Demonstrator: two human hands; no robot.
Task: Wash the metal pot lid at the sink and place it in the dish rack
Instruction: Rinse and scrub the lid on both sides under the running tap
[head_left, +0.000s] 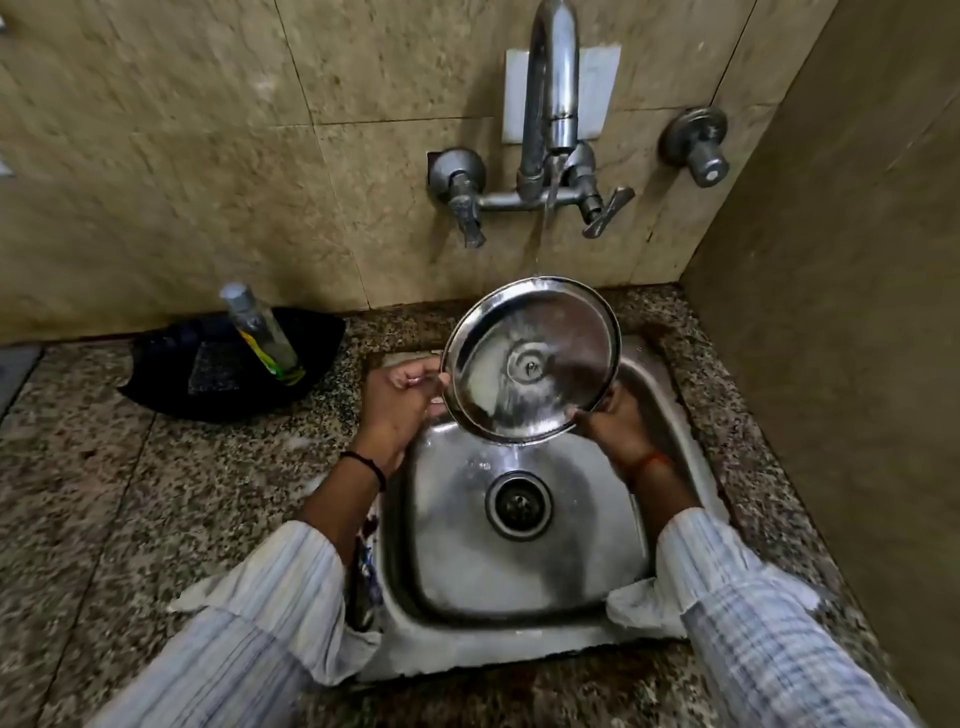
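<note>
A round shiny metal pot lid (530, 364) is held tilted over the steel sink (452, 551), its underside facing me. My left hand (402, 397) grips the lid's left edge. My right hand (615, 418) holds its lower right edge from behind. A thin stream of water (545, 218) falls from the wall tap (550, 104) onto the lid's top rim and runs off its lower edge into the sink. No dish rack is in view.
A black tray (171, 374) with a clear bottle (262, 332) and a dark scrub pad (213, 370) sits on the granite counter (104, 493) left of the sink. Tiled walls close in behind and on the right. A separate valve (698, 145) sticks out right of the tap.
</note>
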